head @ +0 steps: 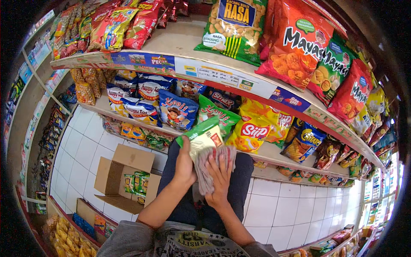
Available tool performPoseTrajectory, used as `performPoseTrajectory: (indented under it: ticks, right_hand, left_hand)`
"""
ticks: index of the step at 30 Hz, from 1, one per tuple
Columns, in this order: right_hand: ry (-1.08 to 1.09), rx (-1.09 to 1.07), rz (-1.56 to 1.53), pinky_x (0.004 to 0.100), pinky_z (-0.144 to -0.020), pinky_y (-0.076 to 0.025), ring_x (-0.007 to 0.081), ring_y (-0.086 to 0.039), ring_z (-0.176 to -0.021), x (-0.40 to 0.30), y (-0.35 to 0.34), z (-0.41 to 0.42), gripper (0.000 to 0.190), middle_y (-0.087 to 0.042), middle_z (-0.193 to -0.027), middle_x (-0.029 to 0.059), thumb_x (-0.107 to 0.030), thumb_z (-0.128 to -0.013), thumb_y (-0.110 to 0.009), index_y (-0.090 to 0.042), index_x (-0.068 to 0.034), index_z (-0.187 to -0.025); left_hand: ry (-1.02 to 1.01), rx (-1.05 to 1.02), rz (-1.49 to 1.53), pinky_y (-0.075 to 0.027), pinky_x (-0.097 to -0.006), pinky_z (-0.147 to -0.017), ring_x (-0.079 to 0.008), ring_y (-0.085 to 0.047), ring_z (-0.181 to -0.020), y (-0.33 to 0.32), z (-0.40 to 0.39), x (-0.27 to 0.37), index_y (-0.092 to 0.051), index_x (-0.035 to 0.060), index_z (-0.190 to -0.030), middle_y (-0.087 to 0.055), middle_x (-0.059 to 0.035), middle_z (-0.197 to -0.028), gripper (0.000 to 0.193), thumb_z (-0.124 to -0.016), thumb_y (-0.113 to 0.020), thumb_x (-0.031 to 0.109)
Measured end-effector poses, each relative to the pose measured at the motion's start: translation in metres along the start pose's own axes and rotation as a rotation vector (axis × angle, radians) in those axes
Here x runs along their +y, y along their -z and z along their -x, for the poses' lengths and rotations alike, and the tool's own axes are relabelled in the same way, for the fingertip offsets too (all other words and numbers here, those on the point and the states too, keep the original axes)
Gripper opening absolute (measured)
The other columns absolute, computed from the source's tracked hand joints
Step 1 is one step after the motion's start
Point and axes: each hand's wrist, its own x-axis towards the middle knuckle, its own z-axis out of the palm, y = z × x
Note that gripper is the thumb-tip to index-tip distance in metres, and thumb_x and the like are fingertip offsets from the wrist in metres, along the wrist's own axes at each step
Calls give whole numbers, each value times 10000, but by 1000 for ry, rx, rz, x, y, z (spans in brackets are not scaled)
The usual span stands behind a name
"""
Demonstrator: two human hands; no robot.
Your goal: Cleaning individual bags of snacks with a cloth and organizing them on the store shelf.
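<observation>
A green and cream snack bag (207,138) is held over my lap, tilted. My left hand (185,165) grips its left edge, thumb on the front near the green top band. A folded grey cloth with reddish stripes (205,172) lies across the bag's lower part and hides it. My right hand (220,175) presses the cloth against the bag with its fingers spread on top. Just beyond the bag, a green Kenji bag (213,110) and a yellow Siip bag (252,133) stand on the middle shelf.
An open cardboard box (114,180) with several green packets (136,183) sits on the white tiled floor (273,205) to my left. The upper shelf (183,35) juts out above the middle one, carrying peanut and red Mayasi bags (298,48). Another rack (86,215) stands at lower left.
</observation>
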Motion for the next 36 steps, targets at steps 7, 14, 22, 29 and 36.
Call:
performPoseTrajectory:
  ticks: [7, 14, 22, 29, 36]
  right_hand:
    - [-1062, 586, -625, 369, -961, -368, 216, -482, -1105, 17, 4, 32, 330, -494, -1210, 158, -200, -949, -447, -467, 61, -1150]
    - [-36, 361, -3, 503, -1096, -108, 339, -191, -1368, -8, -7, -22, 535, -323, -1417, 210, -341, -926, -348, -418, 28, -1307]
    - [-699, 526, -618, 447, -1070, -245, 312, -378, -1255, 34, -48, 21, 436, -361, -1379, 178, -233, -948, -465, -385, 11, -1299]
    - [-746, 1005, -799, 364, -985, -354, 244, -486, -1105, 19, -45, 35, 408, -471, -1248, 160, -203, -951, -464, -398, 70, -1247]
    - [-808, 691, -670, 322, -1020, -255, 259, -379, -1224, -18, -60, 31, 421, -397, -1326, 165, -195, -964, -438, -340, 71, -1276]
  left_hand:
    - [-195, 116, 126, -414, -379, -951, -232, -527, -1117, -1, -4, 21, -442, 27, -1254, -521, -105, -1240, 536, -961, -333, 463]
    - [-40, 126, 169, -385, -405, -981, -264, -497, -1147, -10, 1, 2, -435, 43, -1269, -501, -122, -1268, 541, -964, -295, 467]
    - [-121, 114, 247, -353, -416, -1009, -265, -466, -1183, -16, 3, 22, -409, 53, -1292, -480, -110, -1293, 511, -982, -249, 427]
    - [-154, 110, 269, -350, -406, -1012, -252, -458, -1198, -14, -2, 13, -402, 66, -1299, -468, -103, -1306, 508, -979, -268, 437]
    - [-184, 120, 274, -370, -425, -1003, -270, -482, -1172, -14, -4, 10, -425, 61, -1284, -496, -112, -1277, 515, -981, -240, 433]
